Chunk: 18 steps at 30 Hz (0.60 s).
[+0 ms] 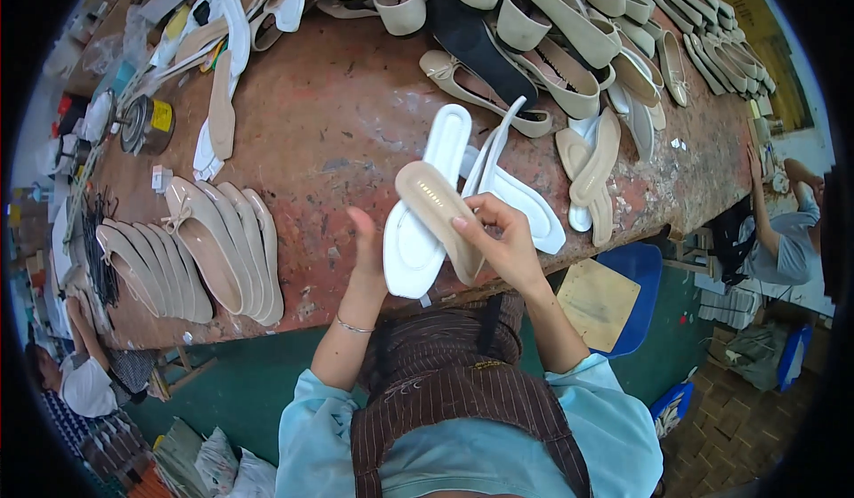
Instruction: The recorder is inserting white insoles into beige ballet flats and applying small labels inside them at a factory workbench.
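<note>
My left hand (363, 247) has its thumb raised beside a white insole (420, 231). Its other fingers are hidden beneath that insole, which seems to rest on them. My right hand (511, 242) pinches the edge of a beige insole (440, 215) with shiny marking at its heel end. The beige insole lies slanted across the white one. Just behind my right hand, another white insole (519, 203) is on the table, with a narrow white piece (498, 147) tilted up against it.
Beige flat shoes (560, 76) heap at the worn red table's (329, 133) far side. Two rows of shoes (222, 249) stand at left, near a round can (147, 124). Loose insoles (592, 164) lie at right. A blue chair (636, 289) stands by the edge. Other people sit at both sides.
</note>
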Motion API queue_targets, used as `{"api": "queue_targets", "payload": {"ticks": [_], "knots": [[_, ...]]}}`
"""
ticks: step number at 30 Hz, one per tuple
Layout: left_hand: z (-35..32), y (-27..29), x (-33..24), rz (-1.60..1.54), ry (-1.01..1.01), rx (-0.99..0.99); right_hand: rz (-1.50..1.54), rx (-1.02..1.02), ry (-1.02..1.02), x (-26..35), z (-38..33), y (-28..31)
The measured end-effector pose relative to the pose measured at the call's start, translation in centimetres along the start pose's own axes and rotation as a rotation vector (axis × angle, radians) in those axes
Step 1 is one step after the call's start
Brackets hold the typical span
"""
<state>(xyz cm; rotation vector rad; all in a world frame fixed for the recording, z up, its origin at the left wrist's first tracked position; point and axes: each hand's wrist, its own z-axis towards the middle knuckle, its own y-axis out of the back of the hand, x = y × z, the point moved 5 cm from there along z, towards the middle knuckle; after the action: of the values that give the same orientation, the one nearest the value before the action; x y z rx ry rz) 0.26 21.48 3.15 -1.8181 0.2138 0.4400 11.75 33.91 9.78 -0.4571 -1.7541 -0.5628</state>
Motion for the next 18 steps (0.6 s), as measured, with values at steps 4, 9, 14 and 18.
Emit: {"api": "queue_targets", "payload": {"ticks": [4, 9, 14, 18], "knots": [[-0.8, -0.9, -1.5, -0.088, -0.004, 0.058, -0.105, 0.125, 0.009, 1.5, 0.5, -1.0], [-1.0, 2.2, -1.7, 0.191, 0.051, -0.131, 0.148, 0.179, 0.136, 1.6, 1.1, -0.8], [-0.5, 3.5, -4.1, 0.208, 0.038, -0.328, 0.434, 0.168, 0.085, 1.6, 0.4, 1.8], [0.2, 4.1, -1.3, -0.028, 0.105, -0.288, 0.396, 0.201, 0.168, 2.0, -0.1, 1.0]]}}
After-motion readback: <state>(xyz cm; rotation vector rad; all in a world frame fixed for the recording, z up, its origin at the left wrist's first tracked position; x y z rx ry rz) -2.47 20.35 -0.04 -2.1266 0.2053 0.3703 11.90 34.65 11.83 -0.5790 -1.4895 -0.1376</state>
